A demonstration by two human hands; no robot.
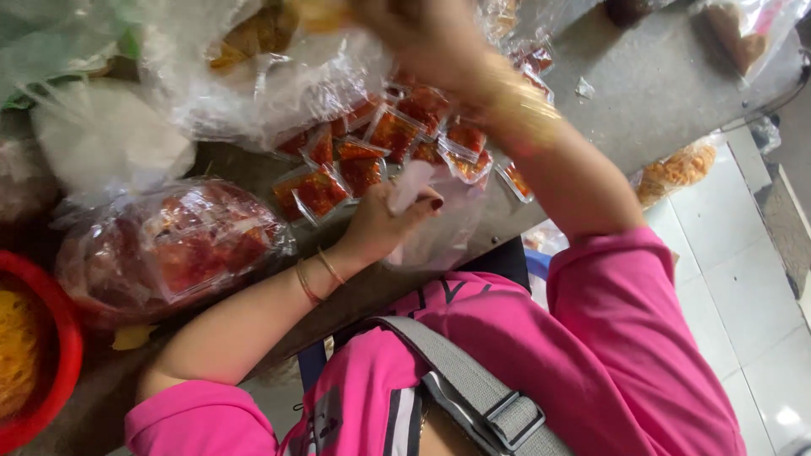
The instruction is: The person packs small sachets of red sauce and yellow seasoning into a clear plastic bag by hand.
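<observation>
My left hand (380, 221), with thin bangles on the wrist, pinches the mouth of a small clear plastic bag (439, 232) above the table's near edge. My right hand (422, 38) is raised at the top of the view and blurred by motion. It is at the opening of a large clear bag (262, 76) holding yellowish fried snacks (253, 34). Whether it grips anything is unclear. Between the hands, several small clear sachets of red sauce (380, 139) lie heaped on the grey table (659, 84).
A big clear bag of red packets (182, 245) lies left of my left arm. A red bowl (63, 355) of yellow strands stands at the far left, with a white bag (101, 139) behind it. A bag of orange snacks (676, 169) hangs near the table's right edge above pale floor tiles (743, 295).
</observation>
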